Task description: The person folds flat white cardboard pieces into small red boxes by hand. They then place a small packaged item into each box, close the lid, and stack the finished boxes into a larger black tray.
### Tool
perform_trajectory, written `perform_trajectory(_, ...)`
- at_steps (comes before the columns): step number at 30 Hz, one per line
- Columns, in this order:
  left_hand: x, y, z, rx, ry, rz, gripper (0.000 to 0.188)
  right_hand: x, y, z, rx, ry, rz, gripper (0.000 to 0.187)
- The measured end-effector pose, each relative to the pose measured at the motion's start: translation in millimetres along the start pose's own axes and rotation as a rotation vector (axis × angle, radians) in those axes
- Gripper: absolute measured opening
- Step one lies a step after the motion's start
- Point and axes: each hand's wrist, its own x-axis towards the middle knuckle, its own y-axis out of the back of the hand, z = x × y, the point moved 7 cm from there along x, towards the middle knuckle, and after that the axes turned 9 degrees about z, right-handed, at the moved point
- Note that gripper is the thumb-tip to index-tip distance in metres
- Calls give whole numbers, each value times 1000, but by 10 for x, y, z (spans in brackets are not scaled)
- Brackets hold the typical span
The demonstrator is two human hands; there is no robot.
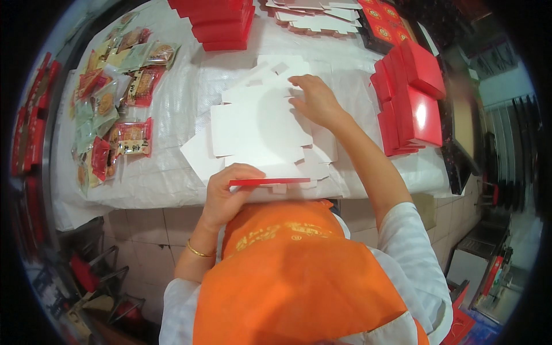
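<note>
Two hands (229, 192) (316, 102) at one white carton (256, 132)

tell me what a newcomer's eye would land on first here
Probably the bright orange apron at the bottom centre. Above it lies a white cardboard blank, left hand at its near edge, right hand by its far right corner. Glossy red boxes are stacked at the right, wrapped snacks spread at the left.

White-covered desk (184, 109) beneath the right hand (315, 102), pale wall (509, 85) well to its right, tiled floor (144, 227) lower down
</note>
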Motion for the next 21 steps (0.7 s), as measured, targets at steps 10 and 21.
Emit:
perform_trajectory(10,3,-19,-6,-150,121,206,68,450,-492,-338,77,14,-649,25)
perform_trajectory(21,-180,-209,142,-95,290,131,45,-495,146,-920,347,9,-717,30)
